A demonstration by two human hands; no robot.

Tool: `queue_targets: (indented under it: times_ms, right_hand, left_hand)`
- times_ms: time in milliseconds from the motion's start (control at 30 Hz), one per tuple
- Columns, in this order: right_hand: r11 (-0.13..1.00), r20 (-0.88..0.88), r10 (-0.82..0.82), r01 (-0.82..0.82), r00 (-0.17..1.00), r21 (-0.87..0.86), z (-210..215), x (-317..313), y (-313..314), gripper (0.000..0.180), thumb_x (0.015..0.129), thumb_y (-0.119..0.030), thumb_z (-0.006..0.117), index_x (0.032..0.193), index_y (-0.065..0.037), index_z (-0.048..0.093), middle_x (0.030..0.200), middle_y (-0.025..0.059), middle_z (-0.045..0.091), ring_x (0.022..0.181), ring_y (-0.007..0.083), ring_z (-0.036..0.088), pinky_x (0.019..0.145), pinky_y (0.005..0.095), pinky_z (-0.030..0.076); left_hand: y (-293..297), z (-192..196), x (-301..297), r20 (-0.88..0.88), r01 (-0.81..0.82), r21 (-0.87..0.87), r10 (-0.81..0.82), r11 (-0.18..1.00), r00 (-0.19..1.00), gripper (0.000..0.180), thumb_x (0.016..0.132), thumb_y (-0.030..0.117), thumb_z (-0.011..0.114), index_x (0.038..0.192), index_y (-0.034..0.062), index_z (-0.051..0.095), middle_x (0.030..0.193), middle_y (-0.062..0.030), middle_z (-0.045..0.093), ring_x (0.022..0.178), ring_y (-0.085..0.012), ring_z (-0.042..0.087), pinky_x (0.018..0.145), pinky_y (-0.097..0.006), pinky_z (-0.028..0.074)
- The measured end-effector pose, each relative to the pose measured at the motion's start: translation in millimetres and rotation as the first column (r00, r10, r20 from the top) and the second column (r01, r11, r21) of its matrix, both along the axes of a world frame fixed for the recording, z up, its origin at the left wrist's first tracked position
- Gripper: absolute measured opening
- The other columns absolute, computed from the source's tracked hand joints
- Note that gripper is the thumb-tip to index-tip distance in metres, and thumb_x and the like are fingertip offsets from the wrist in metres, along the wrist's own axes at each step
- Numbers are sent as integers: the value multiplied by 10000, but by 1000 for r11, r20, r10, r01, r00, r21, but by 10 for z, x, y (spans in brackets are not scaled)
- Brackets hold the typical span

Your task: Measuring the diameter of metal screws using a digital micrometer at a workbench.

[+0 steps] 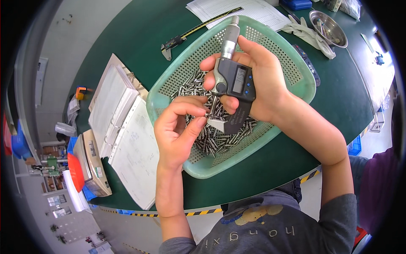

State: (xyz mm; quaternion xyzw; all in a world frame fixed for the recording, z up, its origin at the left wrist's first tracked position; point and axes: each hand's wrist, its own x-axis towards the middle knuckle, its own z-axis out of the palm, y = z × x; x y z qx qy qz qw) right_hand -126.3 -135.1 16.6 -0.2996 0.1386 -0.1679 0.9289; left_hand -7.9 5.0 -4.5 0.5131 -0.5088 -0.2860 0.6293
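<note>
My right hand (268,82) is wrapped round a digital micrometer (233,78), its grey thimble pointing away from me and its small screen facing up. Between the thumb and fingertips of my left hand (174,131) is a small metal pin (207,114), pinched at the micrometer's measuring gap. Fingers cover most of that pin, and whether both measuring faces touch it I cannot tell. Both hands are over a pale green perforated plastic basket (201,172). Inside it lies a heap of loose metal pins (205,142), partly hidden by my hands and the micrometer.
Left of the basket lie an open ring binder (135,154) and a beige scale (92,163). Beyond it are a caliper (170,46) and printed sheets (258,12). White gloves (308,37) and a metal bowl (341,38) sit far right. Another person's purple sleeve (380,180) shows at right.
</note>
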Motion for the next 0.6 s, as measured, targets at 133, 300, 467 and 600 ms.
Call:
queue_targets:
  times_ms: [133, 300, 467, 600]
  right_hand:
    - [1000, 8, 14, -14, 1000, 16, -9, -1, -5, 542, 869, -453, 239, 925, 7, 520, 709, 107, 580, 369, 170, 482, 369, 269, 410]
    - [998, 21, 51, -51, 998, 20, -21, -6, 1, 542, 876, -443, 228, 923, 11, 519, 709, 115, 579, 372, 173, 486, 363, 266, 410]
    - [999, 16, 40, -40, 999, 2, -1, -12, 4, 546, 879, -437, 218, 923, 16, 519, 704, 123, 578, 371, 173, 482, 354, 267, 405]
    - [999, 32, 32, -32, 999, -10, 3, 11, 12, 558, 877, -442, 217, 914, 25, 521, 687, 128, 575, 372, 172, 480, 347, 263, 401]
  left_hand:
    - [0, -3, 17, 29, 32, -21, -31, 999, 999, 102, 739, -25, 597, 825, 9, 553, 832, -92, 567, 923, -222, 528, 840, -348, 387]
    - [23, 33, -9, -33, 55, 17, -54, 998, 998, 98, 743, -28, 592, 826, 4, 550, 831, -93, 563, 910, -216, 532, 825, -332, 396]
    - [33, 57, -27, -86, 54, 61, -48, 997, 995, 87, 751, -29, 582, 826, -2, 547, 835, -95, 559, 902, -209, 534, 811, -315, 402]
    - [37, 48, -2, -17, 46, 38, -45, 998, 999, 83, 750, -25, 581, 824, -7, 548, 846, -97, 560, 906, -209, 532, 809, -324, 402]
